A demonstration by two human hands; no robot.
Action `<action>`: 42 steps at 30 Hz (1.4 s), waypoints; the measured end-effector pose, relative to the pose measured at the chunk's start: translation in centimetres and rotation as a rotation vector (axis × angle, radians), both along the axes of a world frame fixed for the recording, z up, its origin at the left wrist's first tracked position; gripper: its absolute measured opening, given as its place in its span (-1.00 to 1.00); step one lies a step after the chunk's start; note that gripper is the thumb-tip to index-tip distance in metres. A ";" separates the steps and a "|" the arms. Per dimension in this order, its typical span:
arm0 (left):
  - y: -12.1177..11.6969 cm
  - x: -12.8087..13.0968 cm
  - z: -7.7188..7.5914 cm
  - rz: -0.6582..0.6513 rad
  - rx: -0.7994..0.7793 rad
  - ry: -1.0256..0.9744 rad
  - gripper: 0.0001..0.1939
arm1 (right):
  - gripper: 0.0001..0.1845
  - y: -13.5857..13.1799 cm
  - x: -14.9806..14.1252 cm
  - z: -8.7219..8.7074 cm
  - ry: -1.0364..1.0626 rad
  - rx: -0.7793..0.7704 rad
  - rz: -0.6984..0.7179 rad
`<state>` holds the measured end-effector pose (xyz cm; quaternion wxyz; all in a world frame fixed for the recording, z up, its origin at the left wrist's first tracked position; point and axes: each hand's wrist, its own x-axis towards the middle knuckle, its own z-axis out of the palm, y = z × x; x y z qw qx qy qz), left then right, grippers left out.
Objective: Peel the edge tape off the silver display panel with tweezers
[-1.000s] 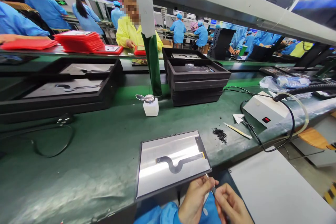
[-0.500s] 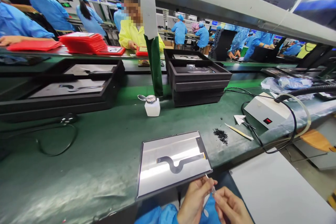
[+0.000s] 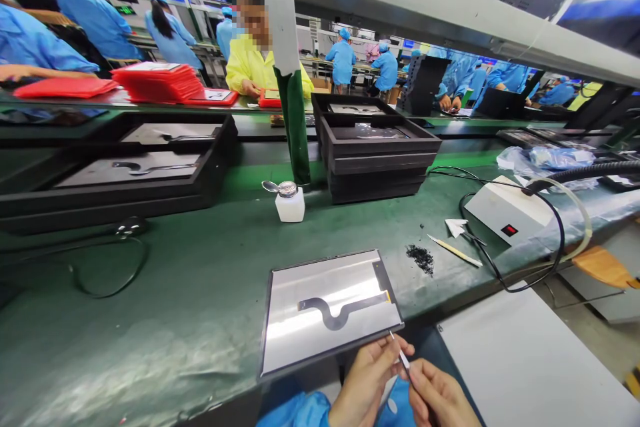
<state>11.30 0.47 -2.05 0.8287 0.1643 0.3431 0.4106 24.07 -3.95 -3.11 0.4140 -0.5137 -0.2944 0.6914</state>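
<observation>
A display panel (image 3: 285, 340) lies back side up at the bench's front edge, its near edge overhanging slightly. A dark curved flex cable (image 3: 336, 321) runs across its silver back. My right hand (image 3: 440, 392) pinches a slim metal tool, seemingly tweezers (image 3: 403, 357), whose tip points at the panel's near right corner. Just below that corner is my left hand (image 3: 367, 373), its fingers curled and closed close around the tool's front part. What the left fingers grip is hidden.
Black debris (image 3: 420, 259), a yellowish stick (image 3: 455, 251) and a white box with cables (image 3: 510, 210) are to the right. Behind the panel stand a white pump bottle (image 3: 290, 203), stacked black trays (image 3: 377, 163) and another black tray (image 3: 200, 190). Co-workers sit beyond.
The metal tool has turned in my right hand and shows more of its length between my hands. My left hand has shifted slightly left. The panel has stayed put.
</observation>
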 end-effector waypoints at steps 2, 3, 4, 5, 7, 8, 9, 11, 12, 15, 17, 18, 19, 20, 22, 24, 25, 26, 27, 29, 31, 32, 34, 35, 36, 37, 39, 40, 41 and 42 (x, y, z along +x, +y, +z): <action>0.0 -0.3 0.2 -0.018 0.012 -0.006 -0.47 | -0.33 0.1 0.1 -0.2 0.075 -0.070 0.042; 0.1 -0.3 0.2 -0.017 0.014 -0.005 -0.47 | -0.32 0.1 0.0 -0.1 0.089 -0.093 0.051; 0.1 -0.2 0.1 -0.008 0.013 -0.002 -0.48 | -0.32 0.1 -0.1 0.1 0.078 -0.092 0.050; 0.1 0.0 -0.1 0.007 0.010 0.002 -0.49 | -0.33 0.1 -0.2 0.3 0.042 -0.068 0.035; 0.0 0.3 -0.4 0.044 0.003 0.013 -0.51 | -0.37 0.0 -0.4 0.7 -0.067 0.013 -0.013; 0.0 0.4 -0.6 0.060 0.001 0.018 -0.51 | -0.37 0.0 -0.4 0.8 -0.114 0.051 -0.032; 0.0 0.5 -0.6 0.067 0.001 0.019 -0.52 | -0.38 0.1 -0.3 0.7 -0.142 0.076 -0.044; -0.1 0.3 -0.6 0.052 0.008 0.012 -0.50 | -0.37 0.2 -0.1 0.3 -0.129 0.071 -0.017; -0.1 0.2 -0.6 0.038 0.013 0.006 -0.48 | -0.37 0.3 0.1 0.1 -0.095 0.049 0.011; 0.0 -0.1 -0.5 0.013 0.022 -0.002 -0.45 | -0.33 0.3 0.3 -0.3 0.027 -0.052 0.064; -0.1 0.0 -0.6 0.026 0.017 0.005 -0.50 | -0.32 0.2 0.2 0.1 0.038 -0.073 0.048; -0.1 0.1 -0.7 0.040 0.013 0.010 -0.52 | -0.33 0.1 0.1 0.3 0.013 -0.053 0.021; -0.1 0.3 -0.9 0.058 0.008 0.015 -0.53 | -0.36 0.1 -0.1 0.6 -0.020 -0.020 -0.010; -0.2 0.5 -1.0 0.075 0.004 0.019 -0.53 | -0.38 0.0 -0.2 0.8 -0.054 0.019 -0.042; -0.2 0.7 -1.2 0.098 0.002 0.022 -0.53 | -0.40 0.1 -0.3 0.9 -0.081 0.078 -0.068; -0.3 0.5 -1.2 0.085 0.009 0.015 -0.52 | -0.38 0.4 -0.2 0.5 -0.037 0.071 -0.012; -0.3 0.3 -1.2 0.071 0.014 0.009 -0.50 | -0.37 0.5 -0.1 0.2 0.001 0.046 0.022; -0.3 0.2 -1.1 0.058 0.018 0.003 -0.48 | -0.36 0.6 0.0 -0.1 0.041 0.010 0.051; -0.3 0.0 -1.1 0.047 0.020 0.000 -0.47 | -0.36 0.7 0.1 -0.3 0.077 -0.027 0.073; -0.3 -0.1 -1.0 0.043 0.017 0.001 -0.48 | -0.35 0.6 0.1 -0.6 0.099 -0.064 0.085; -0.3 0.1 -1.1 0.064 0.008 0.010 -0.51 | -0.35 0.4 0.0 -0.5 0.044 -0.022 0.046; -0.3 0.3 -1.2 0.080 0.003 0.015 -0.52 | -0.36 0.2 -0.1 -0.5 0.005 0.011 0.015; -0.3 0.6 -1.3 0.113 -0.005 0.024 -0.51 | -0.37 0.0 -0.3 -0.3 -0.047 0.061 -0.036; -0.3 0.6 -1.3 0.121 -0.007 0.025 -0.51 | -0.37 -0.1 -0.3 -0.3 -0.051 0.067 -0.043; -0.4 0.6 -1.3 0.119 -0.006 0.024 -0.50 | -0.37 -0.1 -0.3 -0.4 -0.044 0.060 -0.043; -0.4 0.5 -1.2 0.111 -0.003 0.021 -0.49 | -0.36 -0.1 -0.3 -0.4 -0.034 0.047 -0.031; -0.4 0.0 -0.8 0.076 0.008 0.010 -0.47 | -0.36 0.1 -0.2 -0.6 -0.015 0.004 -0.003; -0.4 -0.2 -0.6 0.060 0.014 0.005 -0.46 | -0.35 0.1 -0.2 -0.6 -0.005 -0.020 0.011; -0.3 -0.4 -0.4 0.048 0.018 0.002 -0.46 | -0.35 0.2 -0.2 -0.6 0.003 -0.037 0.026; -0.3 -0.5 -0.2 0.042 0.021 0.003 -0.47 | -0.34 0.3 -0.3 -0.5 0.002 -0.043 0.031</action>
